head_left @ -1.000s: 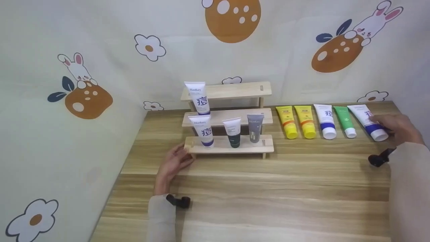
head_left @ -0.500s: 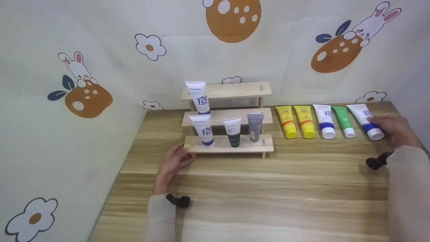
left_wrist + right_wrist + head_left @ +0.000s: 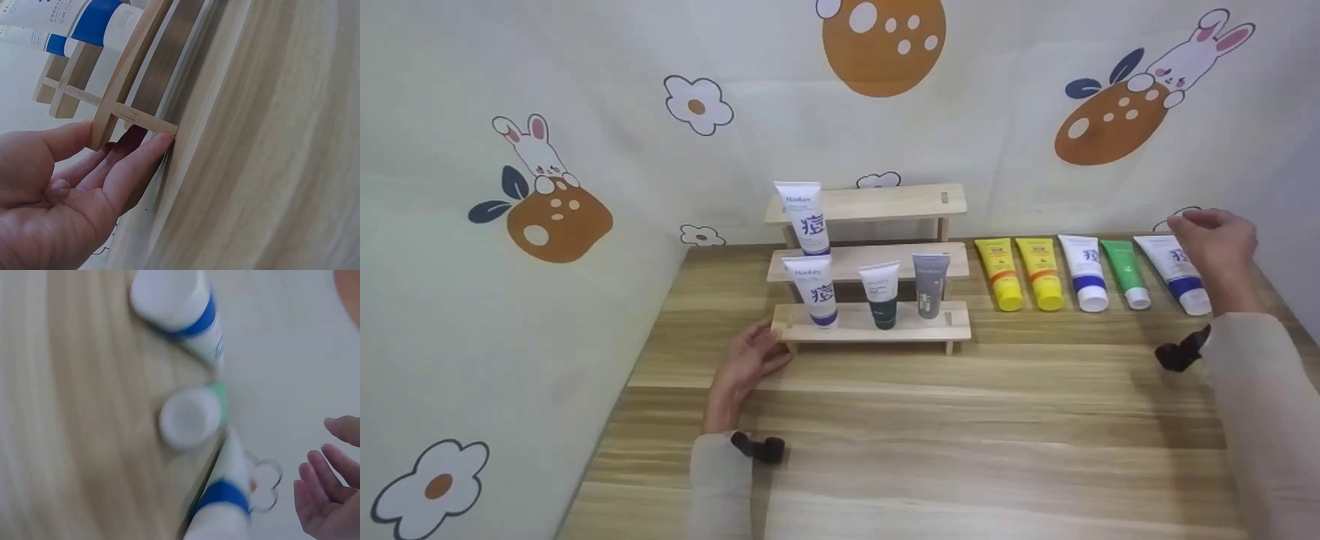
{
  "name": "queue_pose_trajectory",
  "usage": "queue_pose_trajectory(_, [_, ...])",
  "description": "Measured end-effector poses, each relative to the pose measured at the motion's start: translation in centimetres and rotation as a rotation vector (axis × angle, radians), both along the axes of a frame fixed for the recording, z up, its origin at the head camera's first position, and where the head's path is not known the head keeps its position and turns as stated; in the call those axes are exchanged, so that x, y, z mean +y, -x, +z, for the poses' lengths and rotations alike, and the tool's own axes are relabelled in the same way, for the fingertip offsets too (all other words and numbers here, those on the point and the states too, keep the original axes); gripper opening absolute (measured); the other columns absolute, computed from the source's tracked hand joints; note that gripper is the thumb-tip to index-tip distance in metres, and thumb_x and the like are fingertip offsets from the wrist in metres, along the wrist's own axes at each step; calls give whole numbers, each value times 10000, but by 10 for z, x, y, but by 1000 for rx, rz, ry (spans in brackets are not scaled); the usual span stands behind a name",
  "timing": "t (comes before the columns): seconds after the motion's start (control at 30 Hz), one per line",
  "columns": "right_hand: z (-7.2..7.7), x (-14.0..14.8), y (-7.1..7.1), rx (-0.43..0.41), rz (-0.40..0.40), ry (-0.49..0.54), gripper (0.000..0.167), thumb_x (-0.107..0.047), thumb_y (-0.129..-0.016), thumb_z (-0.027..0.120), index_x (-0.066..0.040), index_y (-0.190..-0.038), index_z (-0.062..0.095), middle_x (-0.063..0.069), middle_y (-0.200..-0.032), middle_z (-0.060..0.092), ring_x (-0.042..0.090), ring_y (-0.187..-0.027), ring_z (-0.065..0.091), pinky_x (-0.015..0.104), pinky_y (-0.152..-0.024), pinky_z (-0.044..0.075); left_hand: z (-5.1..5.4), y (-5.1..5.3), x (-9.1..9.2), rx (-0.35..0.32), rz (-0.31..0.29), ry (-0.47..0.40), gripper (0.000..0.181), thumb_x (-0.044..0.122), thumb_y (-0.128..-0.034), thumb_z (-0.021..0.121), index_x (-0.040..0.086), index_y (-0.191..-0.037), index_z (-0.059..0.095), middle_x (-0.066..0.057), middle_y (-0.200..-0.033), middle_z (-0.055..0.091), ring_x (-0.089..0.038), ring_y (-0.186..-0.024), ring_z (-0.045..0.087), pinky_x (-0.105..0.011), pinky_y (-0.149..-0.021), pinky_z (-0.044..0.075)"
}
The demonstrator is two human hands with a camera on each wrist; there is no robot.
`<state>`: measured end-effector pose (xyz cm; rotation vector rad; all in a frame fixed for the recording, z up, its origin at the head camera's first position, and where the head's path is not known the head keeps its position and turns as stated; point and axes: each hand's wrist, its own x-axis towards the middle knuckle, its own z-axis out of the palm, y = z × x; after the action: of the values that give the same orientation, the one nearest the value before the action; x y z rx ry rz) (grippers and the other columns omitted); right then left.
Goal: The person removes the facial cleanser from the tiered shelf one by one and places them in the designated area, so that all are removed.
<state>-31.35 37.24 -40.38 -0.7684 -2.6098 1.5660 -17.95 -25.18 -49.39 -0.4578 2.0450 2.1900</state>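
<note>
My left hand [image 3: 746, 360] holds the lower left end of a three-step wooden display stand [image 3: 870, 331]. In the left wrist view the thumb lies against the board's end and the fingers reach round beneath it by the leg [image 3: 145, 118]. My right hand [image 3: 1222, 240] is raised over the rightmost white and blue tube [image 3: 1183, 281], hiding part of it. The right wrist view shows these fingers loosely bent, thumb apart, with nothing between them. On the lowest step stand a white and blue tube [image 3: 814, 292], a white and dark green tube [image 3: 881, 294] and a grey tube [image 3: 931, 285].
Another white and blue tube [image 3: 802, 217] stands on the middle step. Right of the stand, two yellow tubes [image 3: 1000, 274], a white and blue tube [image 3: 1084, 272] and a green tube [image 3: 1125, 272] lie in a row. A patterned cloth [image 3: 982, 135] backs the wooden table [image 3: 960, 435].
My right hand has let go of the rightmost tube and risen above it, moving slightly left. That tube lies a little further left and straighter. My left hand stays on the stand.
</note>
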Motion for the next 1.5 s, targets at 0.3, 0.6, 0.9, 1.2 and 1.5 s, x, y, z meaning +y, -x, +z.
queue_pose_trajectory(0.3, [29, -65, -3, 289, 92, 74, 571, -536, -921, 624, -237, -1404, 559, -234, -1080, 570, -55, -1002, 544, 100, -944, 524, 0, -1, -1, -5, -1, -12, 445, 65, -1053, 449, 21, -1494, 410, -278, -1406, 536, -352, -1205, 627, -405, -1007, 597])
queue_pose_trajectory(0.6, [56, -122, -15, 431, 263, 176, 533, -475, -891, 708, -189, -1331, 616, -171, -1139, 644, 11, -1048, 621, 34, -843, 535, 0, -1, 0, 19, -11, -27, 450, 56, -1052, 451, -9, -1493, 397, -308, -1406, 525, -312, -1132, 657, -406, -1002, 599])
queue_pose_trajectory(0.9, [76, -167, -21, 509, 419, 241, 477, -388, -917, 716, -156, -1322, 618, -123, -1200, 664, 46, -1061, 632, 74, -849, 558, 1, -1, 2, 12, -29, -24, 447, 85, -1063, 440, -4, -1498, 391, -294, -1434, 521, -382, -1255, 599, -411, -1020, 588])
queue_pose_trajectory(1.2, [86, -207, -26, 559, 568, 244, 425, -324, -935, 714, -143, -1310, 629, -3, -1281, 636, 103, -1070, 643, 93, -861, 568, 2, -1, 0, -7, -28, -18, 454, 100, -1066, 439, 23, -1510, 383, -274, -1458, 507, -393, -1308, 557, -411, -1043, 573])
queue_pose_trajectory(1.5, [94, -241, -33, 514, 657, 262, 435, -323, -959, 684, -130, -1340, 601, 33, -1320, 622, 109, -1082, 645, 127, -892, 573, 2, -1, 0, -8, -21, -17, 455, 96, -1064, 437, 11, -1507, 377, -271, -1471, 495, -404, -1307, 554, -414, -1047, 571])
